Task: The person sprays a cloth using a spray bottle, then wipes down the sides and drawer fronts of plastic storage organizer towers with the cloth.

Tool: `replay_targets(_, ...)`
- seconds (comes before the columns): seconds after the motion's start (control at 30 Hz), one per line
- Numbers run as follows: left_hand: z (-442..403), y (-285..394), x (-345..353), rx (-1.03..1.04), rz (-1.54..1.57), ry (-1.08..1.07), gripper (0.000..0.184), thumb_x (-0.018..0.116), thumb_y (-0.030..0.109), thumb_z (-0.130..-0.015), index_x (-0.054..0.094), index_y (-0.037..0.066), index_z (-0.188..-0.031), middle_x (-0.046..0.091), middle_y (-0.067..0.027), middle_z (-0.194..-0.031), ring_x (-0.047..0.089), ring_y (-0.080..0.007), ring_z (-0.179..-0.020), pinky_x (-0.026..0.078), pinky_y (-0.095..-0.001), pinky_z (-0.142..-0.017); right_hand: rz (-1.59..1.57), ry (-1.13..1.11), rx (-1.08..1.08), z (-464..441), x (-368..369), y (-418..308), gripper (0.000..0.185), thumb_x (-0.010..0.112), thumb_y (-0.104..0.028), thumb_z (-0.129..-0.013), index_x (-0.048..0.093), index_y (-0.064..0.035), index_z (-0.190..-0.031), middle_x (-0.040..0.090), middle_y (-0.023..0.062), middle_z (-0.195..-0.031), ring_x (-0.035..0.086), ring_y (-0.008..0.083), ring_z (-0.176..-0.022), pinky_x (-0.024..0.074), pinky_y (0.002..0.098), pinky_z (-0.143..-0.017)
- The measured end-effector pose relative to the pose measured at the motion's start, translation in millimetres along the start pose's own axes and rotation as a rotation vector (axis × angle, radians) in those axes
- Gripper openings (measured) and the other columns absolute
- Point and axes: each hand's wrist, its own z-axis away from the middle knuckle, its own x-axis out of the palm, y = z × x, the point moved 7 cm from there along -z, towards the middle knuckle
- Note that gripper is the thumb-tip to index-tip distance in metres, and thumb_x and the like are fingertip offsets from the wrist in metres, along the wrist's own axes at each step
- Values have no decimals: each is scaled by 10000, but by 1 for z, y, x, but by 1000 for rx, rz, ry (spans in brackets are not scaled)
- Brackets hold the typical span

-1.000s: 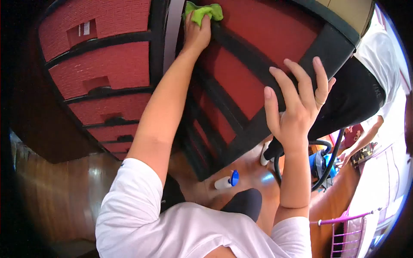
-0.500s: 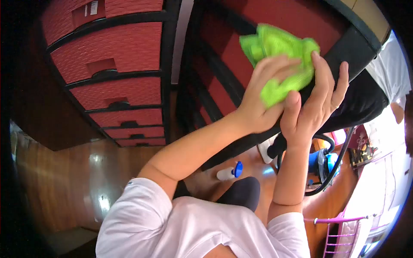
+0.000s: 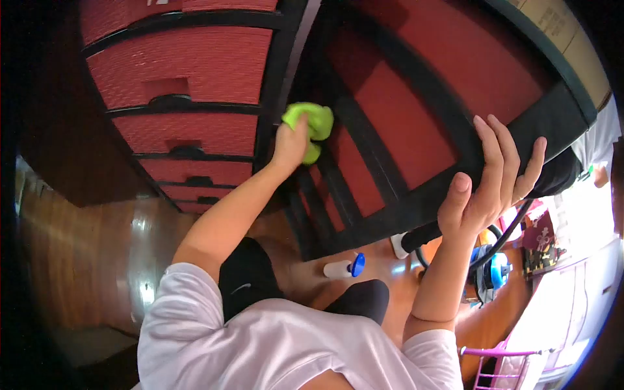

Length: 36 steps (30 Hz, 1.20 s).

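My left hand (image 3: 292,144) is closed around a crumpled bright green cloth (image 3: 313,121), held against the black-and-red slatted side panel (image 3: 367,140) near its far edge. My right hand (image 3: 491,179) has its fingers spread at the panel's near black edge, with nothing in it. Whether its palm presses on the frame is hard to tell. To the left stands a drawer unit (image 3: 188,65) with red woven-pattern fronts and black trim. A white bottle with a blue top (image 3: 344,266) is on the floor below the panel.
Another person in white and dark clothing (image 3: 601,130) is at the right edge. A blue machine with a black hose (image 3: 497,270) stands on the wooden floor (image 3: 97,260). A pink metal rack (image 3: 500,354) is at lower right, and cardboard boxes (image 3: 559,29) are at upper right.
My left hand has carried the green cloth left and down along the panel, away from my right hand. My right hand is no longer at the cloth. The view has shifted slightly.
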Motion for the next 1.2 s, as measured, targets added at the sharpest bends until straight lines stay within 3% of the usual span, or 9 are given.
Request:
replay_targets(0.07, 0, 21, 12, -394, 656, 208, 360, 401, 296, -952, 546, -6, -1085, 593, -137, -1032, 591, -254, -952, 470, -375, -824, 46, -12, -20, -1, 0, -1, 620, 216, -456, -947, 649, -18, -1015, 651, 125, -1009, 539, 252, -1099, 178, 428, -1105)
replay_targets(0.2, -23, 55, 31, -374, 963, 273, 382, 406, 336, -955, 485, 8, -1134, 559, -107, -1036, 556, -243, -944, 442, -386, -851, -16, 16, -54, 0, 1, -2, 614, 243, -465, -935, 656, -13, -986, 656, 118, -975, 563, 234, -1054, 182, 424, -1102)
replay_targets(0.33, -49, 91, 27, 266, -31, 164, 445, 392, 358, -954, 451, 21, -1237, 521, -182, -1125, 508, -348, -1030, 395, -438, -908, -86, 75, -95, 0, 2, 1, 615, 275, -487, -921, 665, -14, -967, 662, 112, -944, 578, 222, -1006, 173, 417, -1105)
replay_targets(0.37, -42, 122, 29, 793, -486, 510, 496, 395, 390, -943, 391, 94, -1341, 379, -225, -1331, 328, -441, -1229, 298, -463, -1016, -52, 57, -109, -1, 1, 0, 604, 235, -448, -938, 656, -17, -982, 660, 113, -964, 577, 222, -1021, 183, 422, -1103)
replay_targets(0.5, -90, 41, 61, 119, -359, 27, 489, 429, 319, -904, 397, 118, -1348, 308, -154, -1430, 131, -480, -1328, 183, -470, -1103, 5, 34, -109, 1, 2, -1, 607, 187, -412, -956, 652, -22, -989, 659, 112, -983, 578, 224, -1029, 194, 423, -1099)
replay_targets(0.8, 53, 99, 68, 561, -448, -46, 354, 537, 165, -820, 557, -35, -1111, 565, -266, -1093, 495, -463, -1074, 405, -465, -936, -13, 7, -107, -1, 6, -1, 603, 204, -415, -949, 657, -19, -979, 663, 106, -969, 580, 224, -1023, 200, 428, -1093)
replay_targets(0.9, 30, 101, 37, 140, -51, -47, 264, 518, 177, -846, 621, -46, -945, 621, -256, -941, 627, -375, -885, 474, -452, -761, 4, 15, -112, 0, 5, -1, 587, 222, -414, -949, 659, -24, -979, 663, 102, -970, 579, 219, -1022, 200, 427, -1092)
replay_targets(1.07, -103, 48, 27, 225, -514, 152, 502, 387, 347, -932, 415, 22, -1313, 311, -251, -1404, 221, -421, -1319, 229, -422, -1087, 35, 14, -75, 0, 2, -3, 580, 238, -427, -955, 662, -31, -981, 663, 96, -971, 574, 207, -1019, 197, 417, -1095)
replay_targets(1.2, -93, 36, 49, 233, -426, 143, 470, 429, 284, -912, 431, 18, -1300, 374, -225, -1369, 266, -439, -1295, 249, -450, -1077, 37, 15, -46, 1, 5, 0, 515, 313, -432, -942, 672, -64, -979, 661, 81, -992, 543, 213, -1066, 190, 412, -1097)
